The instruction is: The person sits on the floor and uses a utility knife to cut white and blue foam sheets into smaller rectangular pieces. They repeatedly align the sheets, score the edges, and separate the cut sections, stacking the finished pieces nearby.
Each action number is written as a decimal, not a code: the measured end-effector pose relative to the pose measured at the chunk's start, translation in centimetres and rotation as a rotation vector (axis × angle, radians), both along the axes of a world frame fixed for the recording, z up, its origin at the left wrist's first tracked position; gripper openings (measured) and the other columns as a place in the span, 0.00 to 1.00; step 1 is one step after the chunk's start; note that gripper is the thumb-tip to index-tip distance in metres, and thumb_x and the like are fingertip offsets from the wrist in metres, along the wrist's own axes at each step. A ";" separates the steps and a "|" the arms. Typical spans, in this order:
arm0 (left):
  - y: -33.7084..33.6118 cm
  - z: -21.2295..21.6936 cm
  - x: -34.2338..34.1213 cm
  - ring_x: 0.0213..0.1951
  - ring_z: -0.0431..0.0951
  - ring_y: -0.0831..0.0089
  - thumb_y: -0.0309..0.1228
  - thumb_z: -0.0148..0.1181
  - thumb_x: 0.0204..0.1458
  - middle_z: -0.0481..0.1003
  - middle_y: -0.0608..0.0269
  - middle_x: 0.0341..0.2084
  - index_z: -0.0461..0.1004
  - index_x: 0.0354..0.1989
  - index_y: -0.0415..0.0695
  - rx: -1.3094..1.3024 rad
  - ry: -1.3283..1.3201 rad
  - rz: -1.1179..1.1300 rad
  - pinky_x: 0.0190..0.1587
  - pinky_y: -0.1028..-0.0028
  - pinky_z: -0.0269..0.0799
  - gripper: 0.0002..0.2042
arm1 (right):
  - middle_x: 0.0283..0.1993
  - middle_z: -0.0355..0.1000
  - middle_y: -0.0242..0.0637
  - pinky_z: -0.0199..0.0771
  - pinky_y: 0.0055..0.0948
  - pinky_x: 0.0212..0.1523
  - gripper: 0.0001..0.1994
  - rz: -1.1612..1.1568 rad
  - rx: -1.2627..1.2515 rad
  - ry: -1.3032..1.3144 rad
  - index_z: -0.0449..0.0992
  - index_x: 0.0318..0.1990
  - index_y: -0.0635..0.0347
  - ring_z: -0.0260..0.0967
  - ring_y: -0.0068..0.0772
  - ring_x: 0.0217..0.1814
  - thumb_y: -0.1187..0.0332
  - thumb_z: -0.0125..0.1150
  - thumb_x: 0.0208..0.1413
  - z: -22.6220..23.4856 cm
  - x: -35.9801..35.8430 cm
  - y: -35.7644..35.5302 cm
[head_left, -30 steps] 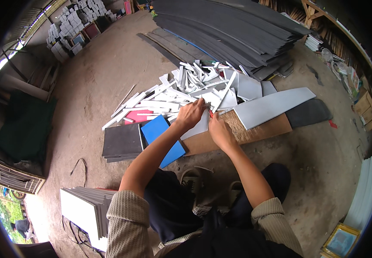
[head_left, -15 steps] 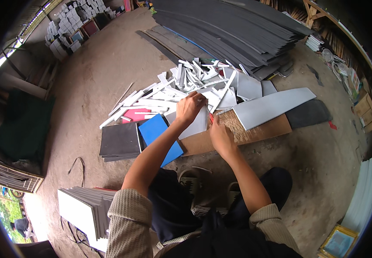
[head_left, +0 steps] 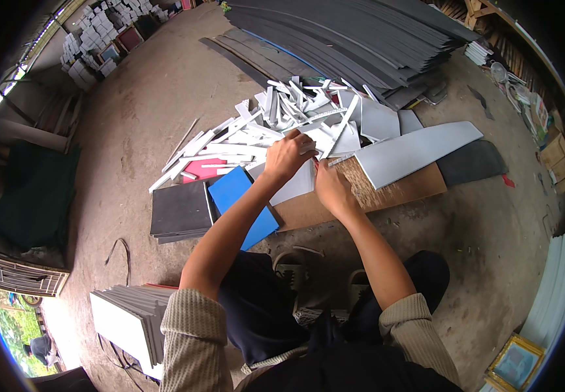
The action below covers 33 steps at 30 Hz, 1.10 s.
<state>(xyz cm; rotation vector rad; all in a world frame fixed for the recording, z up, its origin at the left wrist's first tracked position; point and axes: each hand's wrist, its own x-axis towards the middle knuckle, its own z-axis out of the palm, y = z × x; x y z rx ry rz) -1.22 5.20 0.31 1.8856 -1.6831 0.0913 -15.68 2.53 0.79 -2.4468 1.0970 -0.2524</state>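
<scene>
My left hand is closed, its fingers curled at the top edge of a white-grey sheet piece that hangs or lies beneath it. Just to its right, my right hand grips a slim red tool that looks like a cutter knife; its blade cannot be made out. The two hands almost meet. Under them lies a worn brown board, scored with many cuts. A larger pale sheet with a curved edge rests on the board's right part. A blue sheet lies by my left forearm.
White offcut strips are heaped beyond my hands, with a big stack of dark sheets behind. Dark squares are piled at left. A stack of white-topped sheets stands near my left sleeve. A gold-framed picture is at lower right.
My right hand has moved slightly up and left, closer to my left hand, and less of the red tool shows. The whole view has shifted a little.
</scene>
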 end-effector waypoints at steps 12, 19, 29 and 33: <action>0.6 0.3 0.1 0.28 0.75 0.58 0.40 0.55 0.46 0.72 0.64 0.31 0.71 0.30 0.46 0.100 -0.067 0.038 0.29 0.62 0.71 0.11 | 0.34 0.69 0.61 0.72 0.46 0.33 0.11 0.037 0.105 0.079 0.62 0.40 0.68 0.70 0.56 0.37 0.68 0.37 0.56 -1.7 -0.4 0.4; 1.3 0.8 -0.3 0.28 0.75 0.58 0.38 0.53 0.48 0.71 0.62 0.31 0.69 0.33 0.45 0.207 -0.145 0.028 0.29 0.63 0.71 0.10 | 0.30 0.71 0.56 0.69 0.48 0.37 0.12 -0.068 -0.011 0.175 0.64 0.40 0.65 0.70 0.57 0.36 0.65 0.42 0.54 -16.6 -2.6 2.2; -0.3 2.1 -1.5 0.25 0.74 0.58 0.42 0.55 0.46 0.73 0.57 0.23 0.67 0.39 0.45 0.358 -0.195 -0.065 0.26 0.63 0.69 0.16 | 0.26 0.72 0.49 0.73 0.43 0.30 0.11 -0.089 0.036 0.164 0.62 0.38 0.62 0.72 0.50 0.31 0.64 0.47 0.53 -16.3 -1.2 0.3; -1.3 0.7 -1.1 0.23 0.75 0.58 0.45 0.55 0.45 0.73 0.56 0.18 0.70 0.37 0.50 0.422 -0.182 0.029 0.26 0.63 0.70 0.15 | 0.27 0.71 0.52 0.71 0.45 0.33 0.13 -0.069 0.082 0.155 0.62 0.40 0.64 0.70 0.54 0.33 0.63 0.46 0.54 -16.0 -1.6 0.3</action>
